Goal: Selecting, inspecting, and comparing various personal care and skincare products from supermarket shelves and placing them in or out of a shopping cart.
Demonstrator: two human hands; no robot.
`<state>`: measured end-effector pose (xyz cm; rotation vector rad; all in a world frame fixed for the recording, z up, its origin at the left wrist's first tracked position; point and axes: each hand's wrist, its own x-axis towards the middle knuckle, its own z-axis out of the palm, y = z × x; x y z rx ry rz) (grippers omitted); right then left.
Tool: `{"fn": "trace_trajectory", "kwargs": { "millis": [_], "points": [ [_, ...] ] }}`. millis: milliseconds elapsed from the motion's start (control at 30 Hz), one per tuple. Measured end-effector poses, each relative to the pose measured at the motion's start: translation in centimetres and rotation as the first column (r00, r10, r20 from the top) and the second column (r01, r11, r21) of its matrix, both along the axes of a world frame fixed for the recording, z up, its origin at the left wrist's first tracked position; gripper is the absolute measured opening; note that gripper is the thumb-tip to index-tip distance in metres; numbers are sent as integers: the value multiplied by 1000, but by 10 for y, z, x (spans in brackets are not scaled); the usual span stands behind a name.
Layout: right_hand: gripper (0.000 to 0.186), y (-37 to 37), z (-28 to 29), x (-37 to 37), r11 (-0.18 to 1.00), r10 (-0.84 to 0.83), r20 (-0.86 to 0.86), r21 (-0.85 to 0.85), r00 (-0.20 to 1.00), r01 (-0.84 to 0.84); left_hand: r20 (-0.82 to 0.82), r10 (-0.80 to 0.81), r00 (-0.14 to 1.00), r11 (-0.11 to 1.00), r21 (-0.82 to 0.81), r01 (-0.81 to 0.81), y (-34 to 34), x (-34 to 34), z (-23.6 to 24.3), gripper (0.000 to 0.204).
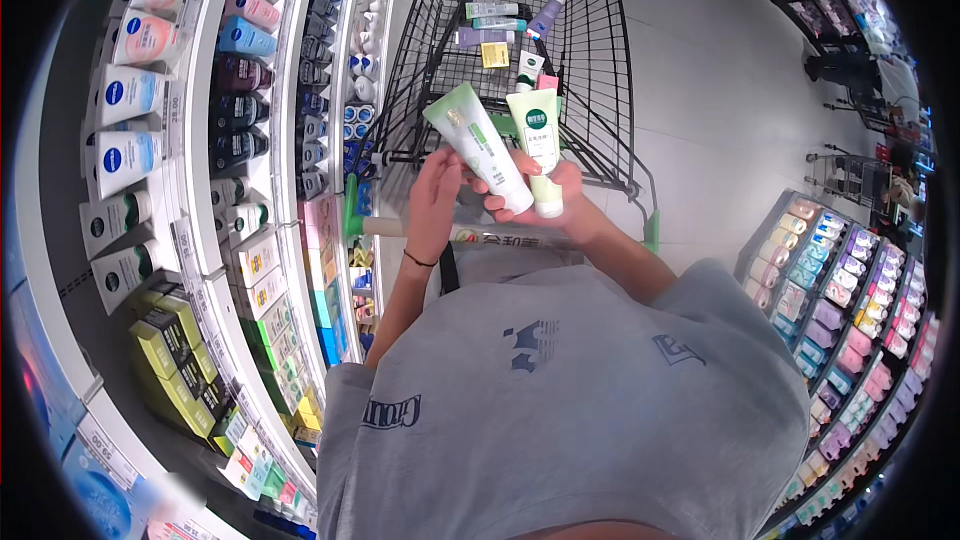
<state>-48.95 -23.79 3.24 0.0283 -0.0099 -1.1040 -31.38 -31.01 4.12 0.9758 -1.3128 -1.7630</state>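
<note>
Head view: above the cart point(352, 208), my right hand point(572, 200) grips the green-and-white tube point(482, 148) and pale green tube point(536, 130), fingers closed; whether my left hand point(434, 198) grips, I can't tell. Both tubes seem light, smooth (squeezable, I'd judge), best held near their caps point(548, 204).

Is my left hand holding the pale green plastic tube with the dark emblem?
No, your right hand grips that tube, your left hand apart from it.

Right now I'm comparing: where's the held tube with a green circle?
In the head view, that tube is in the right hand, right of the wider tube.
</note>
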Motion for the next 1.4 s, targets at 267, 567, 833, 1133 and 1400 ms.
{"fn": "trace_trajectory", "kwargs": {
  "millis": [267, 567, 833, 1133, 1400],
  "points": [
    [25, 20, 8, 16, 997, -58, -80, -48, 995, 55, -203, -150, 968, 944, 260, 201, 8, -4, 20, 32],
    [26, 48, 18, -7, 995, -95, -385, -51, 918, 82, -125, -59, 990, 970, 225, 86, 14, -8, 9, 34],
    [30, 105, 3, -46, 889, -169, -829, 105, 532, 446, -20, -37, 999, 992, 121, 39, -2, -10, 7, 32],
    [44, 160, -15, -67, 846, -34, -785, -352, -619, 401, 406, 33, 914, 992, -126, 21, 2, 15, -31, 32],
    [53, 135, 3, -92, 894, 28, -765, -268, -643, 359, 542, 321, 776, 910, -403, -95, -12, -5, -44, 30]
  ]
}}
